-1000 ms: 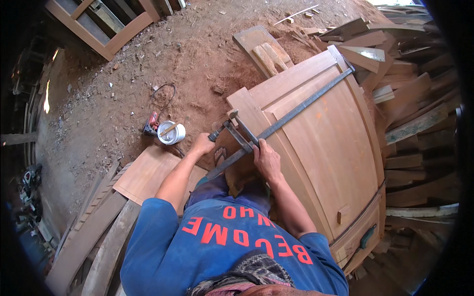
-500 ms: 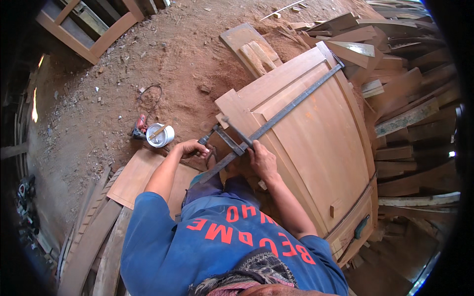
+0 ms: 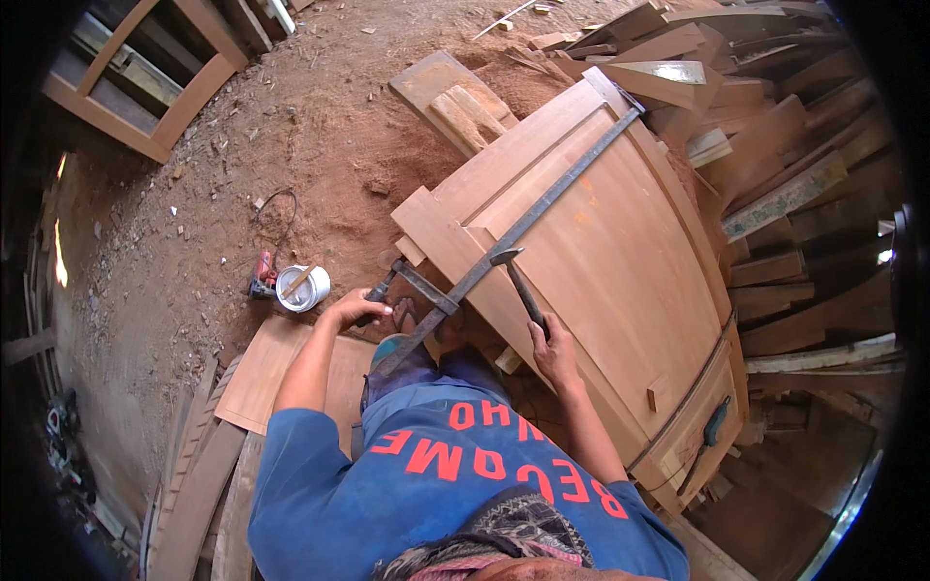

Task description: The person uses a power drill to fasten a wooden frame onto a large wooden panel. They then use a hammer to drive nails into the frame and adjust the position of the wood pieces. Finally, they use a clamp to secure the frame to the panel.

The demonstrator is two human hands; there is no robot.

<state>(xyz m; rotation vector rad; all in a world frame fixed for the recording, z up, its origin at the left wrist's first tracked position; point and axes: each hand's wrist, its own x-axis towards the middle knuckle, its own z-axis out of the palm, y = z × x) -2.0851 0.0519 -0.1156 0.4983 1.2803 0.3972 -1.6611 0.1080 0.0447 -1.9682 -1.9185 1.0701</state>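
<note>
A long metal bar clamp lies across a panelled wooden door, its far end at the door's far edge. Its screw end reaches past the near side, toward my legs. My left hand is closed round the clamp's dark handle. In my right hand is a hammer, gripped by its shaft. The hammer's head is raised over the door beside the clamp bar. A small wood block sits at the door's corner next to the clamp's screw.
A white bucket with a stick across it and a red power tool stand at left. Boards lie lower left, and stacked timber fills the right. A green-handled tool rests near the door's lower end.
My right hand has moved right and slightly down, bringing the hammer from beside the clamp's screw end to over the door. My left hand stays on the clamp handle. The whole view has shifted slightly.
</note>
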